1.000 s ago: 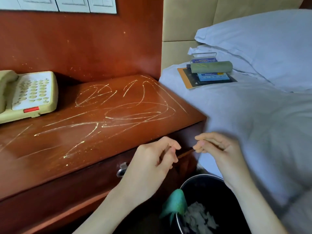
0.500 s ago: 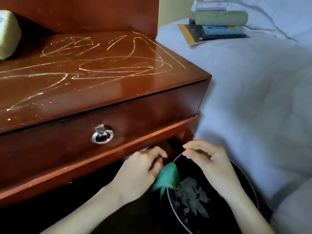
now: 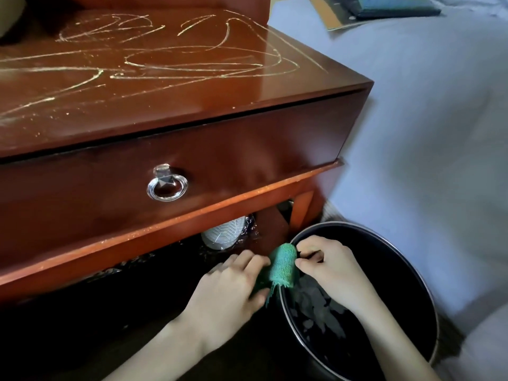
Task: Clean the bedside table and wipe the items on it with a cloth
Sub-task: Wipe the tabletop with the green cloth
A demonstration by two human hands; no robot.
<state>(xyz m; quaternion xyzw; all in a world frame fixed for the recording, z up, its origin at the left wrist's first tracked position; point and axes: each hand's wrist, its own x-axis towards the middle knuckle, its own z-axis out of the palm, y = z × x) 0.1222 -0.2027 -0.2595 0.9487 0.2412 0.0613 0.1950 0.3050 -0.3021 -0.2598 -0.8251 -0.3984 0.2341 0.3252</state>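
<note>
Both hands had dropped to the bin [image 3: 412,270]; left hand [image 3: 233,287] and right hand [image 3: 330,268] pinched the green cloth [image 3: 283,266], surface [image 3: 165,78] unwiped.

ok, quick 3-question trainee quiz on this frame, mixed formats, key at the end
1. True or false: the green cloth hangs over the rim of the black bin.
2. Which hands touch the cloth? A left hand only; B right hand only; C both.
3. Fill in: pale scribbled streaks cover the bedside table ____.

Key: 1 true; 2 C; 3 top.
</note>
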